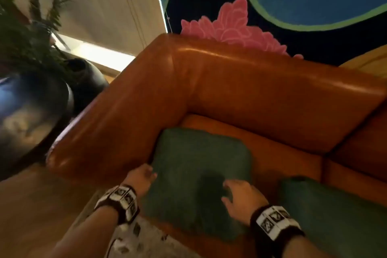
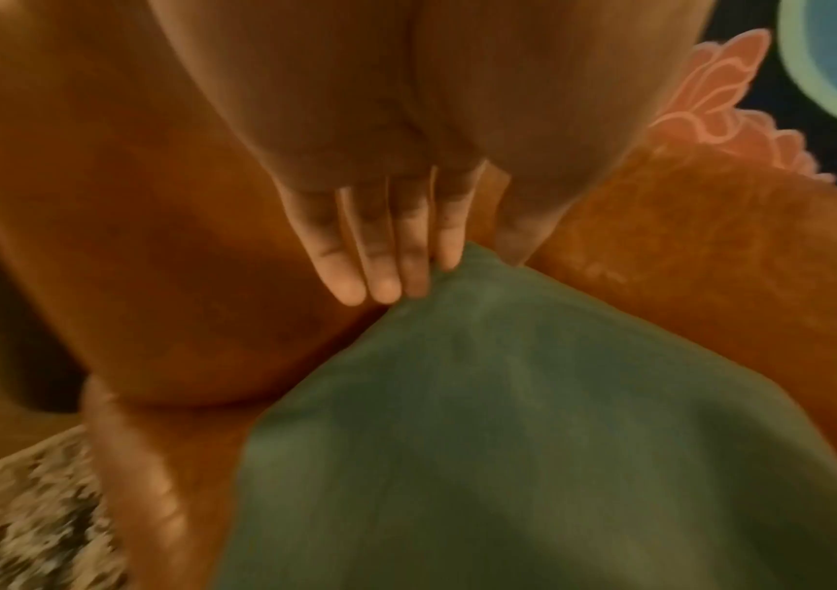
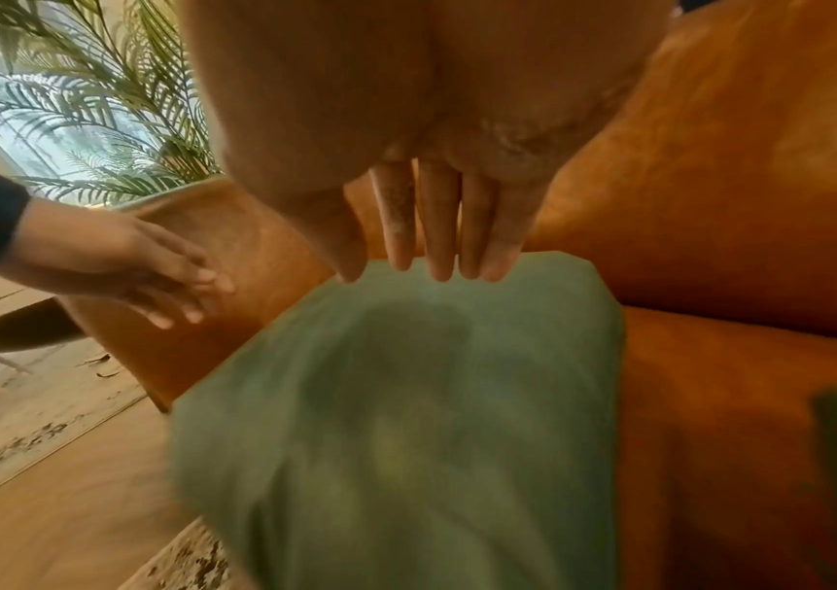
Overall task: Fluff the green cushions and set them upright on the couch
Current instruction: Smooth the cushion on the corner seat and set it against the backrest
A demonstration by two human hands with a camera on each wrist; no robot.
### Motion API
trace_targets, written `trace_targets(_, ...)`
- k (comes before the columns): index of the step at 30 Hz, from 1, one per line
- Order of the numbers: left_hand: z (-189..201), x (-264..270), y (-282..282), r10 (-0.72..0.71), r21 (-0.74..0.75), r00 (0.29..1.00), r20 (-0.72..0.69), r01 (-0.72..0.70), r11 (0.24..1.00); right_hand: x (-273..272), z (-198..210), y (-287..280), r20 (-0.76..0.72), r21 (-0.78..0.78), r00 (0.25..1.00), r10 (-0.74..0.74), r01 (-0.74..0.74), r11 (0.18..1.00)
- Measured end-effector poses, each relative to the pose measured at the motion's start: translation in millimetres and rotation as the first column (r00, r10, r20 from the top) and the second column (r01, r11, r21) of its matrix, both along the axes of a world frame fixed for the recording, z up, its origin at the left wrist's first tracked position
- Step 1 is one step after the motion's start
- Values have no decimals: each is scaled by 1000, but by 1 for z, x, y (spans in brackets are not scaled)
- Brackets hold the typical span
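Observation:
A green cushion [image 1: 194, 176] lies flat in the corner of the orange leather couch [image 1: 240, 81], with a dark dent in its middle. My left hand [image 1: 144, 176] is at its left edge beside the armrest, fingers straight and touching the cushion's edge [image 2: 456, 359]. My right hand [image 1: 236, 195] hovers over the cushion's near right part with fingers straight and spread [image 3: 436, 255], holding nothing. A second green cushion [image 1: 335, 216] lies flat on the seat to the right.
The couch armrest [image 1: 109, 132] hems the cushion on the left, the backrest behind it. A potted palm [image 1: 31, 37] and a dark round pot [image 1: 31, 111] stand left of the armrest. A patterned rug [image 1: 142, 243] and wood floor [image 1: 31, 216] lie in front.

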State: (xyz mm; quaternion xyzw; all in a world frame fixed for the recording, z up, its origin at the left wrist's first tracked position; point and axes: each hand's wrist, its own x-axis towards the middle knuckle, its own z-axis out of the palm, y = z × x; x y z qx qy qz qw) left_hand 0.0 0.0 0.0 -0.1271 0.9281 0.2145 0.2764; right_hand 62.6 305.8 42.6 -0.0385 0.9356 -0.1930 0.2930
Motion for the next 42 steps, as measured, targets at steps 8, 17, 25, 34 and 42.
trace_targets(8,-64,-141,24,218,52,976,-15,-217,975,-114,-57,-25,-38,10,997,71,-71,997)
trace_targets(17,-81,-220,37,6,-14,965,262,-2,1000,-135,-83,-22,133,198,989,72,-97,975)
trace_targets(25,-74,-233,50,-492,118,804,335,482,868,-124,-96,-20,163,210,986,-25,-10,978)
trace_targets(34,-54,-207,79,-778,193,536,329,768,611,-110,-106,-10,169,251,984,-48,4,968)
trace_targets(42,-48,-188,78,-744,80,624,238,751,655,-97,-107,-4,159,216,986,-42,7,976)
